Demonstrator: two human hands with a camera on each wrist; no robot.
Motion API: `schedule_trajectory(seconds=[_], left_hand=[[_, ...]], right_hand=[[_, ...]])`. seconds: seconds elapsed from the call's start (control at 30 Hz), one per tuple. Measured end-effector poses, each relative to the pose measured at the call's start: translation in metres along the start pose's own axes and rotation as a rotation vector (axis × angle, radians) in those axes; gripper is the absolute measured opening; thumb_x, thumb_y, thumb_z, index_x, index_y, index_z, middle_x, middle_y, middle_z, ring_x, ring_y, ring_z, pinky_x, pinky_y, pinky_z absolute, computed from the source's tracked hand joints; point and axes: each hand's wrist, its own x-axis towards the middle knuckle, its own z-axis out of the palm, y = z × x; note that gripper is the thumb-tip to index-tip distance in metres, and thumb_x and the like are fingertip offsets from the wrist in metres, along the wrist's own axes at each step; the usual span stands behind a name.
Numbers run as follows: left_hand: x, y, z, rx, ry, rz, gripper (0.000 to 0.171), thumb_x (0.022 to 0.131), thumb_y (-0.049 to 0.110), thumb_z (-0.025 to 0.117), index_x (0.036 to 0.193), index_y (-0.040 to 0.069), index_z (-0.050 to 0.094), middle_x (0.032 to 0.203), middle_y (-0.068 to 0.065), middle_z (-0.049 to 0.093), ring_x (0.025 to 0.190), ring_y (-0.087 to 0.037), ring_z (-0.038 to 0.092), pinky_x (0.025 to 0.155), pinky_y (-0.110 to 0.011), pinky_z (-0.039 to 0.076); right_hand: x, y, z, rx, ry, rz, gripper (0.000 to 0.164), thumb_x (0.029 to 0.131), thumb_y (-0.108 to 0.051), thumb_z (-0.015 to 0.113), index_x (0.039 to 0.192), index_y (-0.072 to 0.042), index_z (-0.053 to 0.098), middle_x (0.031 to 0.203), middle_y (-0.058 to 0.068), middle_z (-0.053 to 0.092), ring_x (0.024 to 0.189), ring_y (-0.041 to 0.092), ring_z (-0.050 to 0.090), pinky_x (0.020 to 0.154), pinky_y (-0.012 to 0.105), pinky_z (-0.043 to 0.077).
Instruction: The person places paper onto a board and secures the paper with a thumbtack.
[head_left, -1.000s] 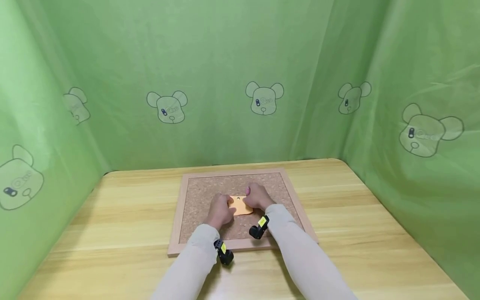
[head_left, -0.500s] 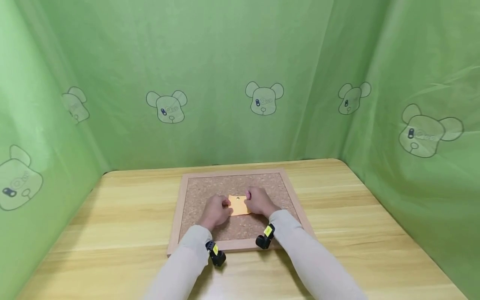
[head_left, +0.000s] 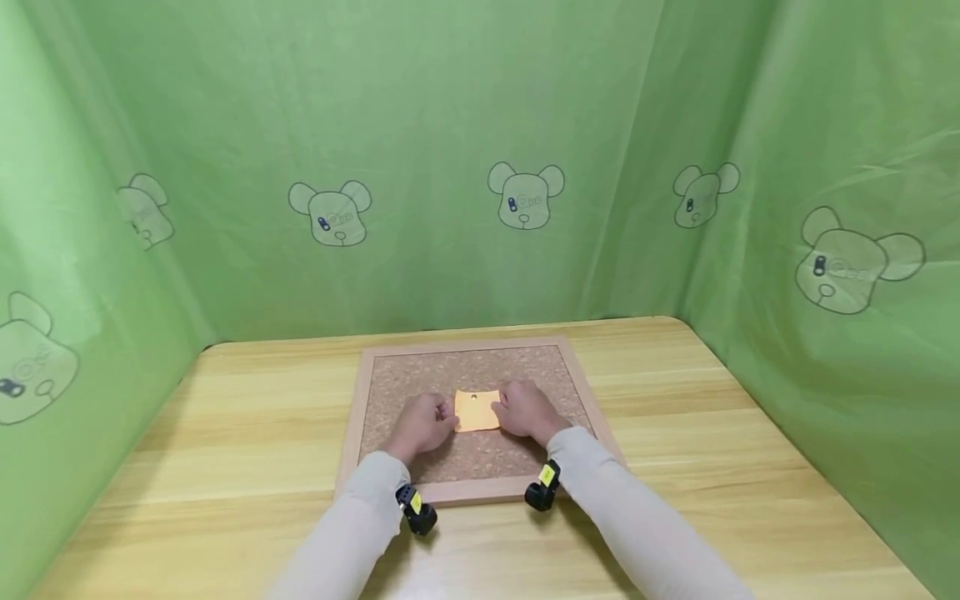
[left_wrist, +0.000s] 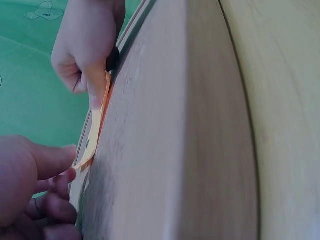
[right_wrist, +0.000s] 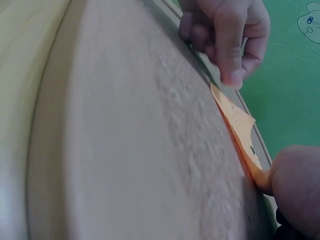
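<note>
An orange sticky note (head_left: 477, 412) lies on a wood-framed cork board (head_left: 420, 379), a small round metallic pin head (head_left: 474, 397) near its top edge. My left hand (head_left: 422, 423) is just beside the note's left edge, fingers loosely curled; in the right wrist view a small gap parts its thumb tip (right_wrist: 233, 80) from the paper. On the other side, my right hand (head_left: 528, 410) pinches the right edge, its thumb (left_wrist: 97, 95) over the paper in the left wrist view. The note's ends curl up off the cork.
The board lies on a light wooden table (head_left: 697, 433). Green curtains (head_left: 427, 283) printed with bear heads enclose the table's back and sides. A black camera is strapped to each wrist.
My left hand has drawn back left, from overlapping the note to beside its edge. My right hand has shifted right and slightly nearer, baring more of the note.
</note>
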Motion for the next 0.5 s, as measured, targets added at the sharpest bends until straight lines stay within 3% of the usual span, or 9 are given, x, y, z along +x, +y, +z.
schedule_trajectory(seconds=[0.2, 0.43, 0.5], left_hand=[[-0.007, -0.007, -0.006, 0.071, 0.054, 0.011, 0.032, 0.084, 0.018, 0.062, 0.058, 0.013, 0.045, 0.052, 0.003, 0.04, 0.047, -0.012, 0.038, 0.041, -0.024, 0.032], [-0.013, -0.009, -0.015, 0.137, 0.116, 0.049, 0.027, 0.083, 0.009, 0.057, 0.059, 0.012, 0.045, 0.053, 0.001, 0.041, 0.046, -0.012, 0.039, 0.04, -0.025, 0.032], [-0.015, -0.011, -0.017, 0.158, 0.137, 0.063, 0.025, 0.083, 0.009, 0.057, 0.061, 0.011, 0.046, 0.054, 0.001, 0.042, 0.047, -0.013, 0.04, 0.04, -0.025, 0.033]], right_hand=[[-0.008, 0.003, -0.006, -0.036, -0.025, 0.027, 0.035, 0.089, -0.03, 0.053, 0.058, -0.014, 0.047, 0.055, -0.001, 0.042, 0.05, 0.014, 0.04, 0.046, 0.027, 0.033], [-0.016, 0.011, -0.007, -0.063, 0.003, 0.043, 0.028, 0.092, -0.023, 0.041, 0.086, -0.007, 0.063, 0.073, 0.006, 0.057, 0.063, 0.019, 0.052, 0.06, 0.037, 0.048], [-0.019, 0.014, -0.006, -0.068, 0.024, 0.027, 0.025, 0.091, -0.021, 0.043, 0.083, -0.006, 0.061, 0.07, 0.007, 0.056, 0.061, 0.02, 0.052, 0.059, 0.037, 0.048]])
